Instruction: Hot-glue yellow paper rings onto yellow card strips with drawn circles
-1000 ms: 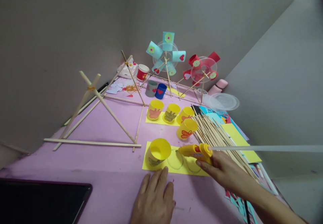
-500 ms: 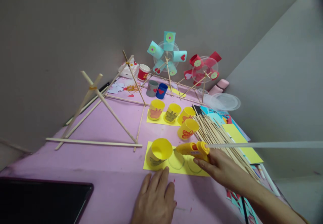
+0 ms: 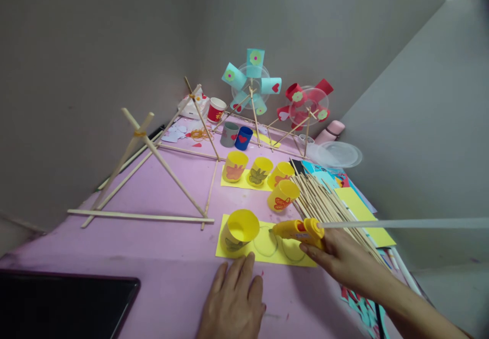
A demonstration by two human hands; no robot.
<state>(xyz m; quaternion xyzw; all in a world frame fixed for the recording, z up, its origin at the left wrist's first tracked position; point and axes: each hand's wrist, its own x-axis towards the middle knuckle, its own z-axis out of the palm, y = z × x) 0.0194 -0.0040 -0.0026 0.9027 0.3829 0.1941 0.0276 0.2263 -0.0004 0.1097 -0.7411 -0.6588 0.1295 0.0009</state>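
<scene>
My right hand (image 3: 336, 255) grips a yellow hot glue gun (image 3: 300, 230), with a long pale glue stick (image 3: 401, 223) reaching out of its back to the right. The gun's tip is over a pencilled circle on a yellow paper strip (image 3: 277, 259). On the strip's left end stands a yellow paper cup (image 3: 240, 231), open side up. My left hand (image 3: 233, 298) lies flat on the table, fingers stretched, fingertips at the strip's near edge below the cup. Beyond the gun a yellow paper cup with a red butterfly (image 3: 283, 196) stands on the table.
Behind, several yellow cups (image 3: 236, 166) stand on another strip. A wooden stick frame (image 3: 171, 178) is at left, a dark tablet-like slab (image 3: 64, 303) at front left. Loose sticks (image 3: 328, 206) lie right. Blue (image 3: 252, 86) and red (image 3: 307, 105) paper-cup wheels stand at the back.
The glue gun in my right hand has shifted slightly right, its tip moving away from the cup. My left hand and the cups stay in place.
</scene>
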